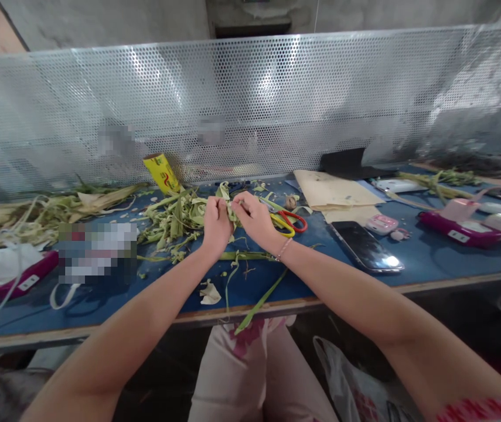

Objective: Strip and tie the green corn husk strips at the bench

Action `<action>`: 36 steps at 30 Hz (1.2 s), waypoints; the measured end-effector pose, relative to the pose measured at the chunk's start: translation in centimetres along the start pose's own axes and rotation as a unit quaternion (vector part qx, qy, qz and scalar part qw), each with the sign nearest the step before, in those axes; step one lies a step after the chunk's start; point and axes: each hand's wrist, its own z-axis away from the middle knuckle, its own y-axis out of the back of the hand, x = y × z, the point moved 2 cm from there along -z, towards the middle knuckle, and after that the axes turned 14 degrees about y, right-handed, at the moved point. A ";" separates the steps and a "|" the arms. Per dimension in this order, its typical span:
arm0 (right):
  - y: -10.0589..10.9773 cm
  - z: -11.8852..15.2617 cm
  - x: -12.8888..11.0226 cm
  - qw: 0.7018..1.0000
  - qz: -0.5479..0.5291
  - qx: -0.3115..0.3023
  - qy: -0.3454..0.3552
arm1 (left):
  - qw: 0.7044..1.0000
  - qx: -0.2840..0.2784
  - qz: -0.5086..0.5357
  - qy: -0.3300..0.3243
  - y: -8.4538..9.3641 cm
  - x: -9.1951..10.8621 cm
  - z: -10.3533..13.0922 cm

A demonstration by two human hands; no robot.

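Note:
My left hand (217,221) and my right hand (254,218) meet over the middle of the blue tabletop, fingers pinched on a pale green leaf (222,191) that shows between and above them. A heap of green leaves and stems (179,218) lies just left of my left hand. Scissors with red and yellow handles (295,222) rest beside my right hand, their blades partly hidden. Below my hands, a long green strip (261,302) hangs over the table's front edge, near a pale dry scrap (210,293).
A perforated metal screen (250,105) stands behind the blue table (294,287). To the right are a phone (367,246), beige paper (333,190) and a purple-based device (461,228). Another purple device (19,278), dry husks (96,202) and a yellow box (162,173) are leftward.

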 end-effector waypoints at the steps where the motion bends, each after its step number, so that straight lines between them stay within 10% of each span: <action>1: 0.0 0.0 0.0 1.000 -0.004 0.007 -0.003 | 1.000 0.008 -0.014 -0.020 0.1 0.2 0.0; 11: 0.4 -0.6 0.8 0.994 -0.061 0.070 -0.066 | 0.969 0.080 -0.172 -0.157 0.5 1.6 0.5; 36: 2.2 -1.8 3.7 0.986 -0.074 0.129 -0.072 | 0.936 0.029 -0.311 -0.159 0.4 1.5 -0.3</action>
